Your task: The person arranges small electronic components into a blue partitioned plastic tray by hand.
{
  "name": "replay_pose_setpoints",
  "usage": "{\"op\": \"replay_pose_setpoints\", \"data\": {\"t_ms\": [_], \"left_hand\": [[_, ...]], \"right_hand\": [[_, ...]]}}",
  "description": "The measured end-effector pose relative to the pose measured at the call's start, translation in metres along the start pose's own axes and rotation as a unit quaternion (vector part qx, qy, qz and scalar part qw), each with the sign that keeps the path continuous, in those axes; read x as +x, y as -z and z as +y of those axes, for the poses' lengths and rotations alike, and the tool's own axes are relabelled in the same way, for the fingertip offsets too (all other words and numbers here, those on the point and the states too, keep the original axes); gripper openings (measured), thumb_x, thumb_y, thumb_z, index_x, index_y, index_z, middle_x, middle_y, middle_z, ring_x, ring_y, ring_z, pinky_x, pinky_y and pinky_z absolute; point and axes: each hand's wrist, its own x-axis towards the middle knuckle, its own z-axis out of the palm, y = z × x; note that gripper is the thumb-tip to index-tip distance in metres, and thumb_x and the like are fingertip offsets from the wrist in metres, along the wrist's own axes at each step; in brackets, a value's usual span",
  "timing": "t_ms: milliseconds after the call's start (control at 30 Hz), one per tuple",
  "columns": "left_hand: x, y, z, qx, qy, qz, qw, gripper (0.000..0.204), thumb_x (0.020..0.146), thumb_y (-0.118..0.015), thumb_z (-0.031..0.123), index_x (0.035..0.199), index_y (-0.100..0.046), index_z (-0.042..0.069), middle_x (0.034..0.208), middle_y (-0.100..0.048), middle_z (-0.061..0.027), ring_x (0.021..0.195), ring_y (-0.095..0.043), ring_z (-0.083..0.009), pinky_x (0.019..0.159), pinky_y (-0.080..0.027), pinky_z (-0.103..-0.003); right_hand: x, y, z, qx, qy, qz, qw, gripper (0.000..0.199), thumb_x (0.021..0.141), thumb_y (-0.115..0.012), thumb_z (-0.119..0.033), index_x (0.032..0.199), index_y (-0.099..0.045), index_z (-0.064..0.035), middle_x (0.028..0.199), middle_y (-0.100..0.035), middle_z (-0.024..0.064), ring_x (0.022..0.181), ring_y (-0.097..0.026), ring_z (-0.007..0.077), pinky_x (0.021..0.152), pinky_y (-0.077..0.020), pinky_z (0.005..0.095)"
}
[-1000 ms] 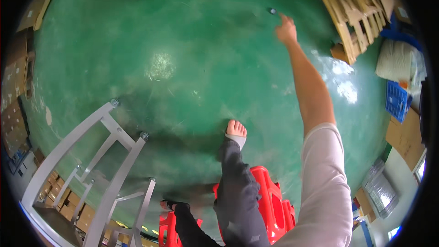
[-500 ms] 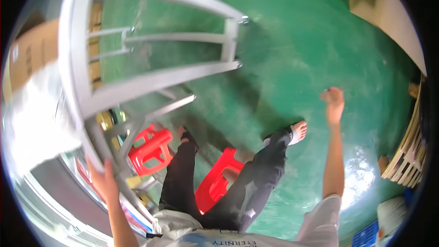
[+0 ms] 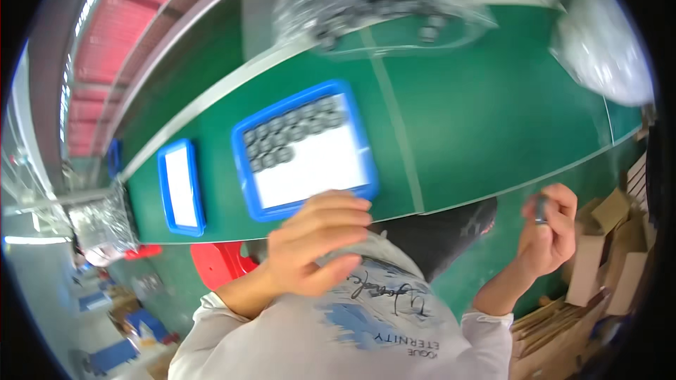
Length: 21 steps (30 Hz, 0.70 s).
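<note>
A blue-rimmed tray (image 3: 304, 209) with a white bottom lies on the green table in front of me. Several dark grey round parts (image 3: 290, 127) stand in rows over its far half. My left hand (image 3: 317, 245) is at the tray's near edge, fingers stretched out, holding nothing that I can see. Off to the right, beyond the table's front edge, my right hand (image 3: 548, 236) pinches a small dark round part (image 3: 541, 210) between thumb and fingers.
A second blue tray (image 3: 163, 179) with a white bottom lies further left on the green table (image 3: 465, 109). At the back sits a clear plastic bag (image 3: 380, 0) of dark parts. Another plastic bag (image 3: 605, 49) hangs at the far right. Open cardboard boxes (image 3: 598, 239) stand below right; a red stool (image 3: 215, 262) is below left.
The view has swung from the floor and a grey metal frame to the tabletop. My left hand has left the frame and is by the tray; the part in my right hand now shows clearly.
</note>
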Motion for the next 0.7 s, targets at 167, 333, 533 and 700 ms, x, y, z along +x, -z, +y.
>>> {"op": "replay_pose_setpoints", "data": {"t_ms": [167,333,533,700], "left_hand": [[-0.095,0.096,-0.045,0.101,0.049,0.303,0.946,0.020,0.088,-0.070,0.007,0.103,-0.070,-0.006,0.106,-0.071,-0.0209,0.107,-0.067,-0.0356,0.095,-0.052,-0.047],[-0.140,0.100,-0.082,0.098,0.241,0.355,0.898,0.022,0.087,-0.073,0.008,0.107,-0.071,-0.002,0.118,-0.069,-0.0184,0.114,-0.065,-0.0320,0.099,-0.049,-0.040],[-0.148,0.087,-0.091,0.160,0.234,0.319,0.904,0.026,0.083,-0.076,0.008,0.107,-0.073,0.000,0.124,-0.068,-0.0149,0.118,-0.064,-0.0314,0.100,-0.049,-0.039],[-0.143,0.083,-0.092,0.162,0.239,0.317,0.903,0.024,0.082,-0.076,0.007,0.105,-0.073,0.000,0.122,-0.069,-0.0152,0.118,-0.063,-0.0331,0.100,-0.049,-0.040]], "right_hand": [[0.022,-0.174,-0.021,-0.158,0.017,-0.385,0.909,0.020,0.081,-0.078,-0.001,0.100,-0.072,0.0015,0.113,-0.066,0.0194,0.086,-0.066,0.0223,0.073,-0.0552,0.0318],[0.003,-0.248,0.023,-0.247,0.046,-0.492,0.834,0.018,0.083,-0.078,0.000,0.100,-0.073,-0.0015,0.111,-0.064,0.0132,0.083,-0.066,0.0249,0.072,-0.0560,0.0325],[0.009,-0.247,0.027,-0.285,0.095,-0.528,0.794,0.020,0.082,-0.076,0.002,0.102,-0.073,-0.0020,0.102,-0.060,0.0112,0.080,-0.064,0.0244,0.068,-0.0548,0.0333],[0.010,-0.256,0.039,-0.241,0.076,-0.532,0.808,0.018,0.082,-0.073,0.004,0.100,-0.072,0.0010,0.102,-0.061,0.0107,0.078,-0.063,0.0232,0.067,-0.0546,0.0331]]}}
